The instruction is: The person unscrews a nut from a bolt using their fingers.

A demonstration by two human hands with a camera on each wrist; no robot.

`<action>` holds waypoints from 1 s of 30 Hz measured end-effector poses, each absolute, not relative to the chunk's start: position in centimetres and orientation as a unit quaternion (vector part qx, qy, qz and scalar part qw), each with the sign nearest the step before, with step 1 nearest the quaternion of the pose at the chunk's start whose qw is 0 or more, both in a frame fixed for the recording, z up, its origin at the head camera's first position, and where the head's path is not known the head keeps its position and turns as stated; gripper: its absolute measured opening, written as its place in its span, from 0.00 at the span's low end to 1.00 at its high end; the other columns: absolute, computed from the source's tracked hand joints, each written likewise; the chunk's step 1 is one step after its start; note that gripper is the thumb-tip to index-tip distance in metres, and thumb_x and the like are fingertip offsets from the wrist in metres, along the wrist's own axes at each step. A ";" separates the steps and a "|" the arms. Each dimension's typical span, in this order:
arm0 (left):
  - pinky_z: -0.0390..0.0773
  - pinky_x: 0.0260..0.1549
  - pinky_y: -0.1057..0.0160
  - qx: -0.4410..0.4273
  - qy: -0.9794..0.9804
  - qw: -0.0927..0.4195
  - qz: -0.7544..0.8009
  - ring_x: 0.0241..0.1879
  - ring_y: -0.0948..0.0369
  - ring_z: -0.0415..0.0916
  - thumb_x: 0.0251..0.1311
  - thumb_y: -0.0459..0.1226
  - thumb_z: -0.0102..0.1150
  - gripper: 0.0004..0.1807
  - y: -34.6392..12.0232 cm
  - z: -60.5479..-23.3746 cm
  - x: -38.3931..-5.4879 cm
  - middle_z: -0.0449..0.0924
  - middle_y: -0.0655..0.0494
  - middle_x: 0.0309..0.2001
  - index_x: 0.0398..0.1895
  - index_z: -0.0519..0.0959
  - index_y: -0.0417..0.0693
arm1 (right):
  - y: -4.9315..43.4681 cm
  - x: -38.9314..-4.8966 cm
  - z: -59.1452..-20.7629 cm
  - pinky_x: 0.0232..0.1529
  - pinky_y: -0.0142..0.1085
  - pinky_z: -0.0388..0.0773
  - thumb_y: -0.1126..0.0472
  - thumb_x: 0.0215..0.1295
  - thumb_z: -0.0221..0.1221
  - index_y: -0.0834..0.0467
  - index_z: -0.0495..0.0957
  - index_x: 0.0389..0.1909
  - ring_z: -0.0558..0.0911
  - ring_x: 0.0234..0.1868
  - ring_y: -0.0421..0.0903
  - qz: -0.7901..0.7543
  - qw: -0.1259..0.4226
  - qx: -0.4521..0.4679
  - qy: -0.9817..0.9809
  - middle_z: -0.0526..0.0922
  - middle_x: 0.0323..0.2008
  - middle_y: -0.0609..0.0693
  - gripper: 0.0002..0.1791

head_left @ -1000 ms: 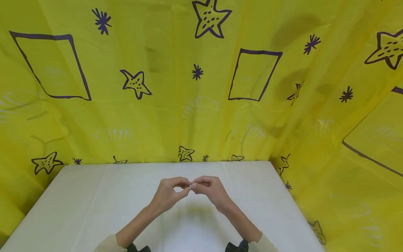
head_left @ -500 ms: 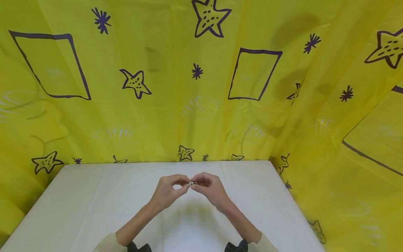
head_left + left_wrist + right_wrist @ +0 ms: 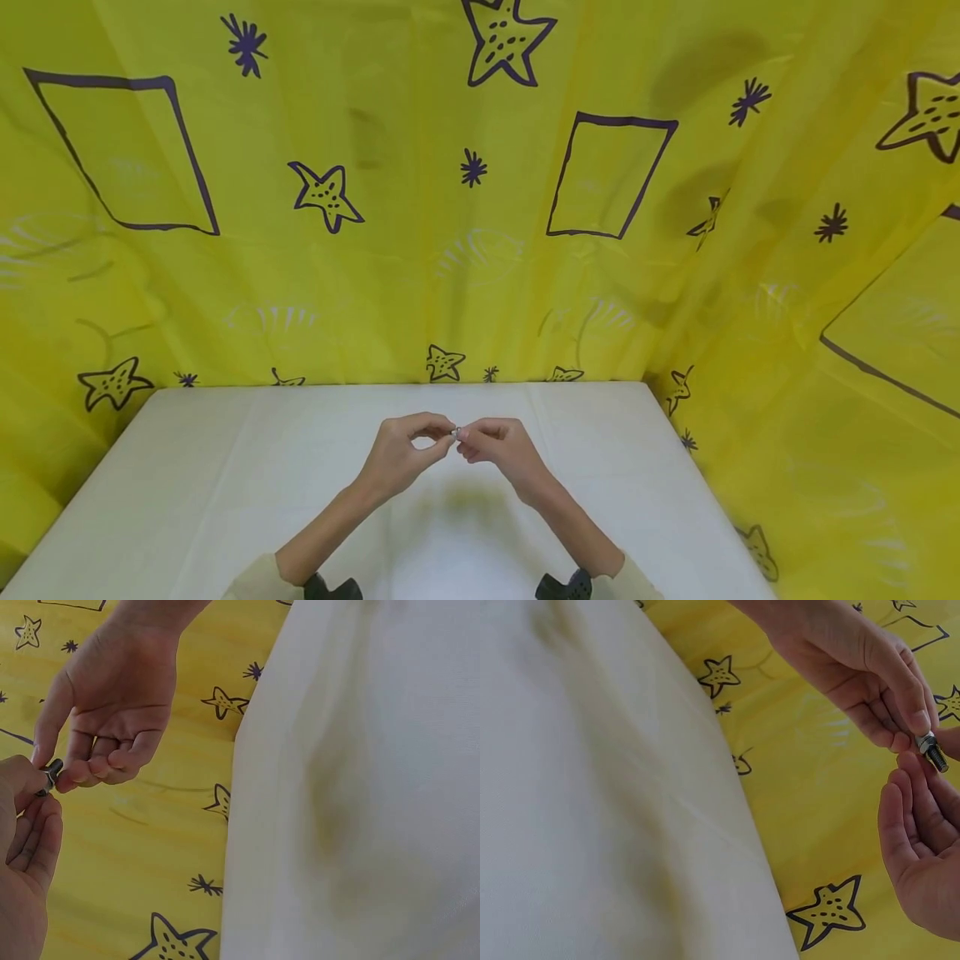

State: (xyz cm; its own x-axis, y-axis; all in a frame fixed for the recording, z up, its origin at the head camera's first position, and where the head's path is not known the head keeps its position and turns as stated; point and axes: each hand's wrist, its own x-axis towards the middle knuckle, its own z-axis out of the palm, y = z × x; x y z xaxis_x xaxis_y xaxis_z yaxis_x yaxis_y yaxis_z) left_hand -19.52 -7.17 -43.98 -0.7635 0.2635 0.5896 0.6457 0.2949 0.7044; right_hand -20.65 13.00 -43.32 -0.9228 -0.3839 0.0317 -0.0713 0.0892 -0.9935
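Note:
A small metal bolt (image 3: pixel 937 759) with a nut (image 3: pixel 927 742) on its thread is held between both hands, above the table. My left hand (image 3: pixel 405 450) pinches the bolt's head end between thumb and fingers, which largely hide that end. From the other side, the right hand (image 3: pixel 504 450) has its thumb and forefinger at the nut, one on each side. In the right wrist view the threaded end points out toward the right palm. The left wrist view shows the bolt's dark threaded tip (image 3: pixel 55 766) between the two sets of fingertips.
A white-covered table (image 3: pixel 262 475) lies below the hands, with their soft shadow on it. Yellow curtains (image 3: pixel 390 275) printed with stars and rectangles hang behind and along the sides. Dark wrist-worn devices (image 3: pixel 564 586) show at the lower edge.
Half a second ago the right fingers were spread apart around the bolt's shank, which showed between the hands; now they have closed in at the nut. The left hand has stayed nearly still.

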 end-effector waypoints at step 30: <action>0.85 0.38 0.60 -0.278 -0.777 0.173 -0.537 0.32 0.63 0.83 0.58 0.28 0.69 0.06 -7.5 -43.8 -19.5 0.86 0.56 0.34 0.38 0.86 0.43 | 12.4 -20.4 -42.5 0.50 0.39 0.81 0.60 0.68 0.63 0.66 0.81 0.43 0.83 0.41 0.50 -0.644 0.119 -0.150 0.741 0.86 0.35 0.52 0.12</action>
